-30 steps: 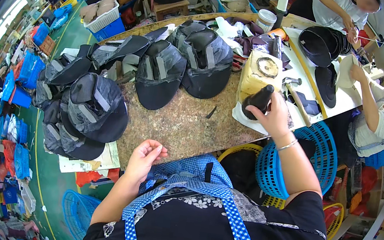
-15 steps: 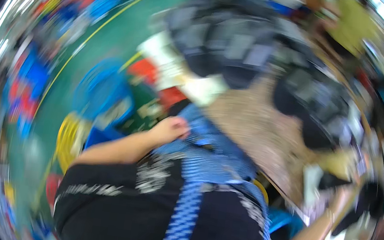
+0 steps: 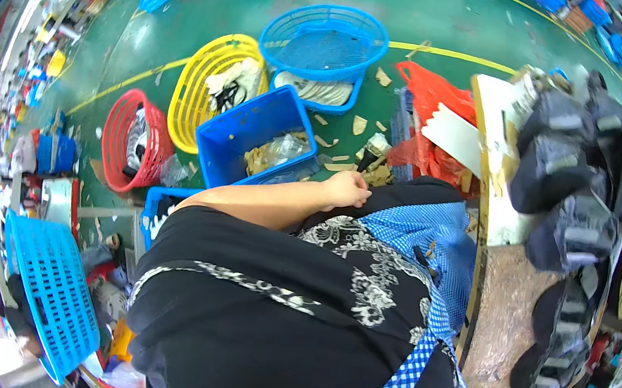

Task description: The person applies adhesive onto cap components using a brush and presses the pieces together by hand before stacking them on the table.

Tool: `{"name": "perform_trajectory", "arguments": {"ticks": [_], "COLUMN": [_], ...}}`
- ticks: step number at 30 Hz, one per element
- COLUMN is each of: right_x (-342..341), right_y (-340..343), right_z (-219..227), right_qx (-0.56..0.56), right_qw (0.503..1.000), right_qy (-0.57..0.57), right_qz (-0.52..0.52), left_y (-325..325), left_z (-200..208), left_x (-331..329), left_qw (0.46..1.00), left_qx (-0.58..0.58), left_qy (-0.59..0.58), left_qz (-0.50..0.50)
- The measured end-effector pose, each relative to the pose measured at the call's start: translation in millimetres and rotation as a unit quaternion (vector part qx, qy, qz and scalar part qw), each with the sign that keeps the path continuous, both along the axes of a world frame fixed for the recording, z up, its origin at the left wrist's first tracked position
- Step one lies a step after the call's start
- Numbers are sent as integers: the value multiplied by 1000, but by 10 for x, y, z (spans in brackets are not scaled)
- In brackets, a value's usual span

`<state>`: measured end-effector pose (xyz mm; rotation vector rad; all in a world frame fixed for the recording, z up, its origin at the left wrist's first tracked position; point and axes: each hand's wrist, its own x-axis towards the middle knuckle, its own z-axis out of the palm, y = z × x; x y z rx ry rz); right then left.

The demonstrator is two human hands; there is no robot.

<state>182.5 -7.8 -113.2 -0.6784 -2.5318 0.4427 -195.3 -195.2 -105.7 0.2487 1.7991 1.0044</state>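
My left hand (image 3: 347,191) rests over my lap, by the black cloth and the blue checked apron (image 3: 421,220). Its fingers are loosely curled together, and nothing shows between them. Just past it, a crumpled scrap and several tan offcuts (image 3: 359,126) lie on the floor. My right hand and forearm are out of sight. To my right runs a worktable (image 3: 503,313) with a worn brown top, carrying several overlapping dark grey and black pieces with rounded black ends (image 3: 577,233).
Left of my arm stand a blue bin (image 3: 215,146) with bagged scraps, a yellow basket (image 3: 186,99), a red basket (image 3: 114,148) and a round blue basket (image 3: 378,42). A light blue basket (image 3: 58,294) leans at the lower left. Red plastic bags (image 3: 438,97) lie beside the table.
My view has swung left, so the worktable and dark pieces now sit at the right edge. My right hand, earlier at the table's right side, has left view. The left hand stays by my lap.
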Motion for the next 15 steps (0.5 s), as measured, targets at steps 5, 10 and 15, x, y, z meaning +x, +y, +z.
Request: {"name": "perform_trajectory", "arguments": {"ticks": [5, 10, 15], "right_x": [6, -172, -558], "right_y": [-79, 155, 365], "right_z": [152, 408, 792], "right_qx": [39, 98, 169], "right_qw": [997, 984, 961], "right_qy": [-56, -112, -166], "right_qz": [46, 99, 140], "left_y": [25, -609, -1446], "left_z": [-211, -847, -1725], "left_x": [-252, -376, -126], "left_qw": [995, 979, 922], "left_qx": [44, 2, -125], "left_qy": [-80, -102, -222], "left_qz": [47, 177, 293]}}
